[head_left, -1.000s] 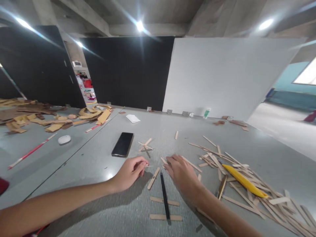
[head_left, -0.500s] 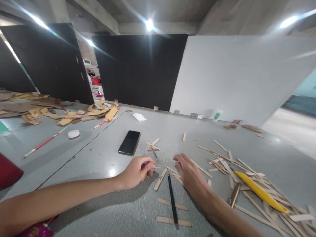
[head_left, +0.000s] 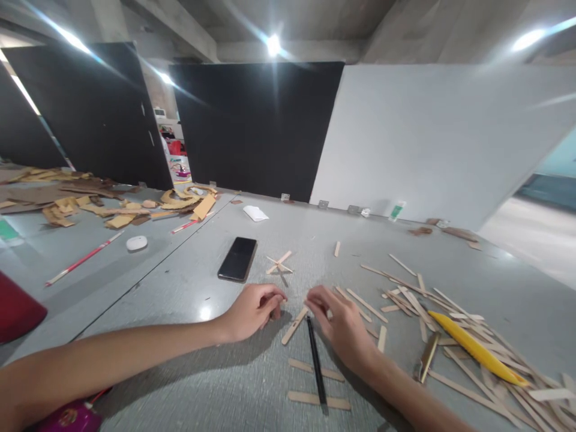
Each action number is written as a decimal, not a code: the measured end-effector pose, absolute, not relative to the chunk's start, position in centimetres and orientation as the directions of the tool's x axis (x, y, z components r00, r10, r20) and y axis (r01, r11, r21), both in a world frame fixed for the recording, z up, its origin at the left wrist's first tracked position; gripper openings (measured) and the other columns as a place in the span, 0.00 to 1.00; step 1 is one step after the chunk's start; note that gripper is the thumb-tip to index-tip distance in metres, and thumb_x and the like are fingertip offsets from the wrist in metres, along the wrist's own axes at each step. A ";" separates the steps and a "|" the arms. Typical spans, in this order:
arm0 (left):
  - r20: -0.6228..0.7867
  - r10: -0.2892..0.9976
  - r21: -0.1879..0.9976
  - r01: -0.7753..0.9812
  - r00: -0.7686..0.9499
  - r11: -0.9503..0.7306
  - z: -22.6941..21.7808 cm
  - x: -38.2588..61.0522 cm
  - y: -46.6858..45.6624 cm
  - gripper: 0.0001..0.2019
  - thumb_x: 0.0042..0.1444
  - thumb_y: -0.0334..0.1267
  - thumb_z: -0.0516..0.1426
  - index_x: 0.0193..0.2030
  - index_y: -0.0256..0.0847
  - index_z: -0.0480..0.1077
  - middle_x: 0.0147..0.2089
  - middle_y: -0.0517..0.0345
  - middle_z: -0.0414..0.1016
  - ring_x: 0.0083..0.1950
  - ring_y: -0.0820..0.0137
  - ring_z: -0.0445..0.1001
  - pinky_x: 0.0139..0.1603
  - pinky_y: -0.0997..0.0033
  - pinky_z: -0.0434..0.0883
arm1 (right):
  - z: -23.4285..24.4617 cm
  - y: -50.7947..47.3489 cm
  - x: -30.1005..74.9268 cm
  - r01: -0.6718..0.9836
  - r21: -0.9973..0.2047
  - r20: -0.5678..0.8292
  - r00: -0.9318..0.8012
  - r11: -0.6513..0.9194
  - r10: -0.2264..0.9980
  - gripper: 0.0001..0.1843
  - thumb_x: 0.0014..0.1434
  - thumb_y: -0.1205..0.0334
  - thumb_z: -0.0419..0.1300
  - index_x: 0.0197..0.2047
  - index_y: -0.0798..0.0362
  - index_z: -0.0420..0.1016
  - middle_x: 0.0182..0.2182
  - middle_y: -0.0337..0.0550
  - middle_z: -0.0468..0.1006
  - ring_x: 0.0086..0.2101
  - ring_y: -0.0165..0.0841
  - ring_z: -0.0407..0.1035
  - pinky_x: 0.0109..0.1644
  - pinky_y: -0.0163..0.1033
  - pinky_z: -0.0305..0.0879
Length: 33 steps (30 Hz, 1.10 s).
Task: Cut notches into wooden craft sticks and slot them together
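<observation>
My left hand point(head_left: 254, 309) rests on the grey table point(head_left: 180, 300) with its fingers curled, pinching a small piece of wood I can barely see. My right hand point(head_left: 337, 321) lies just to its right, fingers bent over a wooden stick point(head_left: 294, 325) that lies slanted between the two hands. A black pen point(head_left: 315, 359) lies across two flat wooden sticks point(head_left: 318, 401) near the front edge. What the right fingertips hold, if anything, is hidden.
A heap of wooden sticks point(head_left: 418, 300) with a yellow tool point(head_left: 477, 349) and a brass-coloured blade point(head_left: 427, 357) lies at the right. A black phone point(head_left: 237, 259) and a small crossed-stick shape point(head_left: 279, 264) lie ahead. Cardboard scraps point(head_left: 112, 210), a white mouse point(head_left: 136, 242) and a red-white rod point(head_left: 83, 259) lie on the left.
My right hand has slid left toward the slanted stick and curled its fingers. The left hand has stayed almost in place. The view has shifted a little.
</observation>
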<state>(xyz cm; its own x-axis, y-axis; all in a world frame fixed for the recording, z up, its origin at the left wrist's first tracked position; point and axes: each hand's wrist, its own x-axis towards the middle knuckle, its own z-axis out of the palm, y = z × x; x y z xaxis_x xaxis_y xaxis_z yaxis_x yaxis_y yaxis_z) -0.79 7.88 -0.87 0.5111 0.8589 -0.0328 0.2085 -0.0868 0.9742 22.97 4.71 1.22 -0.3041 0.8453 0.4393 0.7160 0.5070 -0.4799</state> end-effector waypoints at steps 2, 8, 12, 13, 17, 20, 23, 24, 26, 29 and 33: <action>-0.030 0.857 0.975 0.205 0.514 -0.089 -0.8 -0.8 7.9 0.16 0.72 0.45 0.61 0.59 0.37 0.73 0.55 0.49 0.78 0.50 0.62 0.80 0.50 0.56 0.81 | 1.1 4.3 22.2 0.640 -0.547 0.456 -0.312 0.539 0.834 0.12 0.74 0.58 0.59 0.38 0.51 0.76 0.34 0.40 0.80 0.35 0.34 0.75 0.42 0.42 0.73; -0.009 0.851 0.979 0.180 0.524 -0.100 -0.5 -0.7 7.8 0.15 0.72 0.45 0.60 0.57 0.37 0.74 0.52 0.50 0.79 0.46 0.65 0.80 0.46 0.60 0.81 | 0.7 3.7 21.1 0.455 -0.766 0.385 -0.240 0.454 0.891 0.10 0.74 0.58 0.54 0.45 0.48 0.76 0.29 0.40 0.82 0.27 0.35 0.76 0.35 0.40 0.73; -0.009 0.840 0.977 0.183 0.542 -0.108 -0.4 -0.7 7.8 0.15 0.73 0.46 0.60 0.56 0.37 0.74 0.50 0.52 0.79 0.43 0.66 0.80 0.44 0.62 0.81 | 0.6 4.2 21.3 0.333 -0.876 0.300 -0.188 0.348 0.935 0.14 0.75 0.48 0.56 0.47 0.50 0.73 0.32 0.44 0.84 0.25 0.33 0.75 0.30 0.39 0.73; -0.010 0.836 0.977 0.185 0.548 -0.109 -0.4 -0.8 7.8 0.15 0.73 0.46 0.60 0.55 0.37 0.74 0.49 0.52 0.79 0.43 0.66 0.80 0.44 0.61 0.81 | 0.6 4.3 21.3 0.304 -0.897 0.275 -0.189 0.322 0.943 0.16 0.74 0.46 0.57 0.46 0.50 0.73 0.32 0.44 0.84 0.25 0.33 0.75 0.30 0.39 0.73; -0.014 0.821 0.976 0.184 0.571 -0.112 -0.6 -1.0 7.9 0.15 0.73 0.47 0.60 0.56 0.37 0.74 0.49 0.52 0.79 0.43 0.66 0.80 0.45 0.61 0.81 | 0.8 4.4 21.3 0.212 -0.946 0.198 -0.219 0.245 0.955 0.21 0.70 0.40 0.62 0.44 0.52 0.74 0.30 0.44 0.83 0.24 0.32 0.74 0.30 0.39 0.73; -0.012 0.816 0.978 0.178 0.577 -0.111 -0.8 -1.1 7.9 0.15 0.73 0.46 0.60 0.57 0.37 0.74 0.51 0.51 0.79 0.45 0.65 0.81 0.46 0.59 0.81 | 0.9 4.2 21.1 0.176 -0.961 0.169 -0.244 0.215 0.955 0.23 0.68 0.38 0.64 0.42 0.52 0.75 0.29 0.43 0.83 0.24 0.31 0.74 0.30 0.39 0.73; -0.018 0.817 0.978 0.180 0.576 -0.105 -0.8 -1.0 8.0 0.16 0.72 0.46 0.60 0.58 0.37 0.74 0.53 0.50 0.78 0.48 0.63 0.80 0.48 0.58 0.81 | 0.9 4.2 21.0 0.159 -0.966 0.159 -0.253 0.203 0.954 0.23 0.68 0.38 0.64 0.42 0.52 0.75 0.30 0.42 0.83 0.24 0.31 0.74 0.30 0.39 0.73; -0.022 0.817 0.978 0.182 0.577 -0.102 -0.8 -1.0 8.0 0.16 0.72 0.46 0.60 0.58 0.37 0.73 0.54 0.50 0.78 0.48 0.63 0.80 0.49 0.57 0.81 | 0.8 4.2 21.0 0.156 -0.967 0.158 -0.255 0.202 0.954 0.23 0.68 0.38 0.65 0.42 0.52 0.75 0.30 0.42 0.83 0.25 0.31 0.74 0.30 0.39 0.73; -0.030 0.815 0.977 0.187 0.579 -0.098 -0.9 -0.9 8.1 0.16 0.72 0.45 0.61 0.59 0.37 0.73 0.55 0.49 0.78 0.49 0.63 0.80 0.49 0.57 0.81 | 0.8 4.2 21.1 0.152 -0.967 0.159 -0.261 0.203 0.952 0.22 0.67 0.39 0.65 0.42 0.52 0.75 0.30 0.42 0.84 0.25 0.31 0.75 0.31 0.39 0.73; -0.039 0.811 0.977 0.192 0.583 -0.091 -1.0 -1.0 8.1 0.16 0.72 0.45 0.61 0.59 0.38 0.73 0.56 0.49 0.78 0.51 0.62 0.80 0.51 0.55 0.80 | 0.7 4.3 21.1 0.142 -0.969 0.159 -0.269 0.202 0.950 0.22 0.67 0.39 0.65 0.42 0.52 0.75 0.30 0.42 0.84 0.25 0.32 0.75 0.31 0.39 0.73; -0.052 0.811 0.976 0.201 0.583 -0.081 -1.1 -1.1 8.2 0.17 0.72 0.45 0.61 0.60 0.38 0.73 0.58 0.48 0.77 0.52 0.60 0.80 0.52 0.54 0.80 | 1.1 4.2 21.1 0.125 -0.973 0.150 -0.290 0.193 0.945 0.22 0.66 0.39 0.66 0.41 0.52 0.75 0.29 0.42 0.84 0.25 0.31 0.75 0.30 0.39 0.73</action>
